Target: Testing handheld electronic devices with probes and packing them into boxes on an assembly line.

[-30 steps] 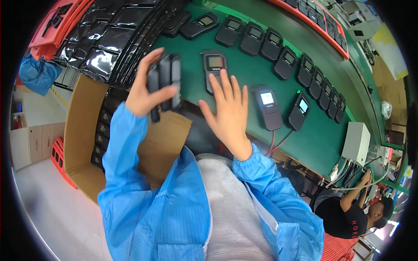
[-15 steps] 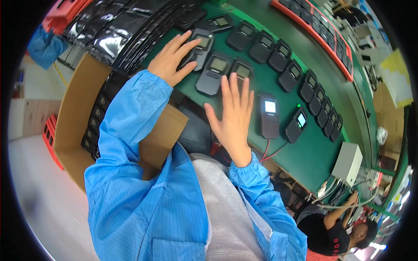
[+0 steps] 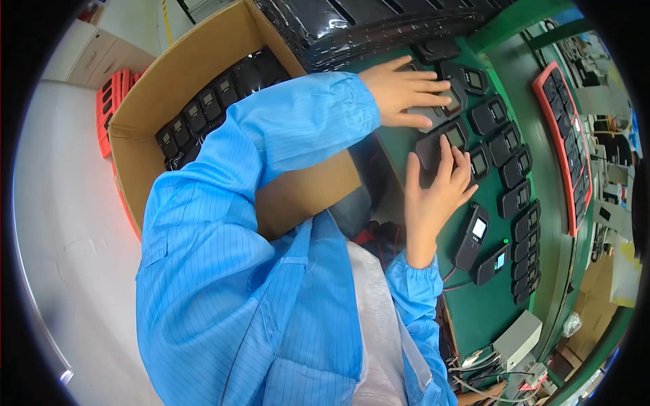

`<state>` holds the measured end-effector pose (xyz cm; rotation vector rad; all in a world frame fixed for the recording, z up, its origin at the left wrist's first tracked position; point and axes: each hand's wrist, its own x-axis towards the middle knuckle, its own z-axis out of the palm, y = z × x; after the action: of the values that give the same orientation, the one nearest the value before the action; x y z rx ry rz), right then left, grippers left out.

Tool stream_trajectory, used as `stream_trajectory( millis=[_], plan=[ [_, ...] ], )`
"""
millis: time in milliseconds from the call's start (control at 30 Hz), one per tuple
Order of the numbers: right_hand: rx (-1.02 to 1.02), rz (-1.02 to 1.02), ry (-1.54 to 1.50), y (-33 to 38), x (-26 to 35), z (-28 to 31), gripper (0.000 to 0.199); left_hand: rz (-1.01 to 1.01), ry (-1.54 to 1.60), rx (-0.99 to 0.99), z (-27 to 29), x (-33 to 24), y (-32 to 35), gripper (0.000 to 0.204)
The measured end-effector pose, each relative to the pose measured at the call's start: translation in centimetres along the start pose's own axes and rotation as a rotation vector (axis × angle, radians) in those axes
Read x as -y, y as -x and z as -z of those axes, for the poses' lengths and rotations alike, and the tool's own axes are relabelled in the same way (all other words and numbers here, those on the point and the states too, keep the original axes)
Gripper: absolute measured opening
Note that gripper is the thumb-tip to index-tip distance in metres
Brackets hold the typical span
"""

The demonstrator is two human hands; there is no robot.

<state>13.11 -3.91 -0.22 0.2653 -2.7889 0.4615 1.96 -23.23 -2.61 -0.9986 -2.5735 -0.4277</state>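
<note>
Since the earlier frame the right hand (image 3: 437,186) has shifted from the outermost of three loose handhelds to the middle one, while the left hand (image 3: 406,95) stays over its neighbour and the whole view has swung round with the head. The left hand is spread, fingers fanned across the left handheld (image 3: 455,105); the right hand is loosely parted, its fingertips over the middle handheld (image 3: 428,147). Neither hand closes round anything, and how firmly either presses cannot be told. These two and the outer handheld (image 3: 479,162), all with unlit screens, lie towards the left end of the green surface (image 3: 474,318), between its front edge and the row of handhelds (image 3: 514,199) along its far edge. Nearer the right end, a white-lit handheld (image 3: 470,237) and a green-lamped handheld (image 3: 492,262) have glowing screens, with red cables (image 3: 449,274) running towards the front edge, so those two appear to be powered. Setting out looks well advanced, judging by the long far-edge row, but the three near the hands seem yet to be placed or connected. Many more remain in the cardboard box (image 3: 196,57) off the front left corner; whether the row is finished or waiting, the view does not show.
</note>
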Motion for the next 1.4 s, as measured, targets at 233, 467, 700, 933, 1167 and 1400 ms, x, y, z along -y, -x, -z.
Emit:
stream_trajectory(
  millis=[233,467,700,933,1167,1400],
  plan=[
    [0.032,-0.014,0.096,0.6,0.5,-0.6,0.049,-0.224,0.259,-0.205,0.1,1.6,1.0,0.03],
    [0.056,0.007,0.066,0.6,0.6,-0.5,0.046,-0.336,0.001,-0.588,3.4,3.9,9.1,0.013],
    [0.114,-0.021,0.002,0.1,0.9,-0.8,0.046,0.506,-0.141,-0.26,0.6,10.2,25.7,0.023],
    [0.1,-0.018,0.015,0.0,1.2,-0.7,0.05,1.77,-0.199,-0.324,-9.1,22.6,34.0,0.068],
    [0.101,-0.031,0.023,0.0,1.2,-0.7,0.051,1.767,-0.441,-0.178,-9.5,22.4,34.6,0.081],
    [0.088,-0.019,0.029,-0.1,1.2,-0.8,0.049,1.417,-0.245,-0.171,-5.9,21.2,38.6,0.079]
  ],
)
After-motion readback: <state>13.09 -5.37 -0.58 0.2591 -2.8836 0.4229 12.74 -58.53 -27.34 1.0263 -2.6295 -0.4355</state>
